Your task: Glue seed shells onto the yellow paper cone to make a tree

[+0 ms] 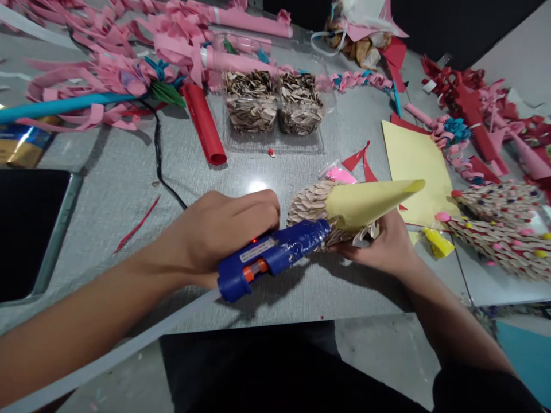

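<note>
My left hand is closed around a blue glue gun, with a long white glue stick trailing from its back end. The gun's nozzle meets a yellow paper cone whose wide end is covered in rows of pale, scale-like pieces. My right hand grips that cone from below and behind, its fingers partly hidden. The cone lies tilted, with its bare yellow tip pointing right. A small pink packet sits just behind the cone.
A clear plastic tray holds many pale flakes. Pink paper strips and a red paper roll lie at the back left. Yellow sheets and decorated cones are on the right. A dark-screened device lies left, near a black cord.
</note>
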A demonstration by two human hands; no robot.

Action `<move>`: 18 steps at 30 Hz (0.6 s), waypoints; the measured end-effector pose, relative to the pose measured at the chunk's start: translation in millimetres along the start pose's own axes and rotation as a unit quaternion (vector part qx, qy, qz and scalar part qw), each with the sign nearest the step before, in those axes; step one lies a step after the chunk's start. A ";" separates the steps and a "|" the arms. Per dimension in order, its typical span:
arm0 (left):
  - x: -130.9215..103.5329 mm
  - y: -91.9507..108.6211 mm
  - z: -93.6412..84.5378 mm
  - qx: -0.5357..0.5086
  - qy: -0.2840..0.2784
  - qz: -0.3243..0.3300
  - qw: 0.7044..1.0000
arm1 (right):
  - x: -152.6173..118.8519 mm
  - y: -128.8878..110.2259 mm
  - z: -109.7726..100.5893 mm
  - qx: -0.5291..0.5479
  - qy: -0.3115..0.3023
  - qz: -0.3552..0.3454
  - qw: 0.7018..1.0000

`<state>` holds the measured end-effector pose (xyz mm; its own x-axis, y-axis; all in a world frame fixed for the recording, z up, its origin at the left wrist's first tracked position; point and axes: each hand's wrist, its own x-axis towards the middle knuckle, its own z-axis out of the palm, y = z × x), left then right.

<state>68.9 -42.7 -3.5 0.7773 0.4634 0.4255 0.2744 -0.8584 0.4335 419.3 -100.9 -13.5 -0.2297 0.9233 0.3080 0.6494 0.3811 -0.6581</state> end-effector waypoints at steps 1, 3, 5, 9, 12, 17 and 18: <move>-0.4 -0.4 0.6 -0.006 -0.004 0.010 1.000 | -0.4 0.4 0.2 -0.001 0.002 0.000 1.000; -1.1 -1.9 1.7 -0.017 -0.008 0.016 1.000 | -0.2 0.8 0.6 -0.001 0.006 0.000 1.000; -1.3 -3.9 1.8 -0.026 0.000 0.009 1.000 | 1.2 0.2 0.3 0.005 0.002 -0.007 1.000; 0.3 -5.7 -1.0 -0.034 0.009 0.001 0.999 | 4.6 -3.0 -2.2 0.006 -0.013 -0.044 0.999; 1.3 -4.0 -3.3 -0.034 0.011 -0.013 0.999 | 3.9 -3.9 -4.3 -0.011 -0.017 -0.059 0.998; -0.1 1.8 -3.6 -0.029 -0.016 -0.002 0.999 | 2.4 -2.1 -6.3 -0.018 -0.026 -0.062 0.998; -0.4 3.1 -3.2 -0.028 -0.019 0.005 0.999 | 2.9 -2.2 -6.6 -0.014 -0.031 -0.063 0.997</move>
<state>67.7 -44.8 0.2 0.8004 0.4461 0.4004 0.2358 -0.8484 0.4740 422.0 -99.3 -6.6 -0.3546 0.8698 0.3430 0.6326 0.4933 -0.5970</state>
